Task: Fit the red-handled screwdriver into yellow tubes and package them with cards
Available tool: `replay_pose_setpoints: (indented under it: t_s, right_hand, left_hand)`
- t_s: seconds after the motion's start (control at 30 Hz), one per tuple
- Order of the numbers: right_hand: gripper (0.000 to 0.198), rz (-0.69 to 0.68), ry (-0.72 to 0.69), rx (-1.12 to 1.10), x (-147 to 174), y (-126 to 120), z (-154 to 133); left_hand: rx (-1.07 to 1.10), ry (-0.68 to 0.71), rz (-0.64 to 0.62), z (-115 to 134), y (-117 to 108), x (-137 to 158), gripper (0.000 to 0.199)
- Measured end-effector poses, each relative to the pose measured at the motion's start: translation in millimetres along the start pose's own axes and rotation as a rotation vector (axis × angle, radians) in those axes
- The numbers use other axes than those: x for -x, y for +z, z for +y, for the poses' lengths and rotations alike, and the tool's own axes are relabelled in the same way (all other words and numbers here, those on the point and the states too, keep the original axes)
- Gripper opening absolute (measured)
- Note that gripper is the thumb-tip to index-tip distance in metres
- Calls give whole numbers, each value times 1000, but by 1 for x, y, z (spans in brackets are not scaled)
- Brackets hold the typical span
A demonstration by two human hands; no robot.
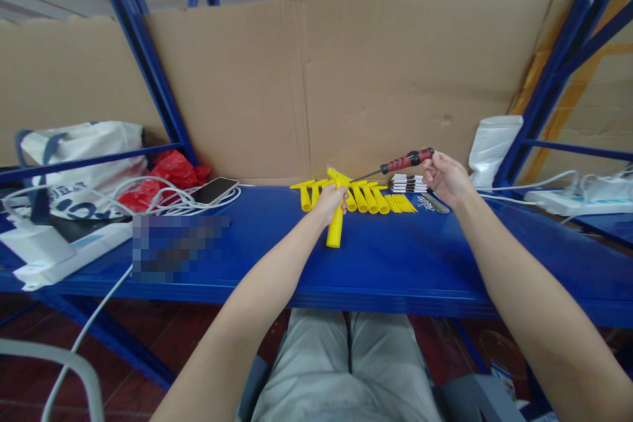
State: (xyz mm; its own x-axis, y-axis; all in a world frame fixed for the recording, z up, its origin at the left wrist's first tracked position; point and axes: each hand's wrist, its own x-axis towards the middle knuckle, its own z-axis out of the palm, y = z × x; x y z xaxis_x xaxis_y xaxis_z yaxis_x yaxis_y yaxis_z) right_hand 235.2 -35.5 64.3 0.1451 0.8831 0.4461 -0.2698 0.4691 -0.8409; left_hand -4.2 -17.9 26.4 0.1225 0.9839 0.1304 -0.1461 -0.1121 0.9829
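Note:
My left hand is wrapped round a yellow T-shaped scraper, its hollow-looking handle pointing toward me and its wide head away. My right hand grips the end of a screwdriver with a red and black handle. The shaft slants down leftward, and its tip is at the scraper's head; whether they touch I cannot tell. Behind my left hand, several more yellow scrapers stand in a row. To their right lie small yellow pieces, tiny metal screws and a grey flat strip.
Stacked small white packs sit against the cardboard wall. A white pouch leans at the right. On the left are a phone, cables, a red plastic bag, a cloth bag and a power strip. Blue posts frame the shelf.

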Motion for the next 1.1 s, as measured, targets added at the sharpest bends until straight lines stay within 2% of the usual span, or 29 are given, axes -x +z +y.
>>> replay_pose_setpoints:
  t_s: [0.3,0.67,0.97,1.1]
  right_hand:
    - [37,51,58,-28,-2,-1,3]
    - [16,35,27,-5,2,4,-1]
    - [38,56,-7,33,-2,-3,3]
    - [41,78,12,37,-4,-4,5]
  left_hand:
    - [6,-19,10,0,0,0,19]
    - [6,-18,10,1,0,1,19]
    - [-6,-16,2,1,1,2,20]
    - [-15,-14,8,2,2,3,19]
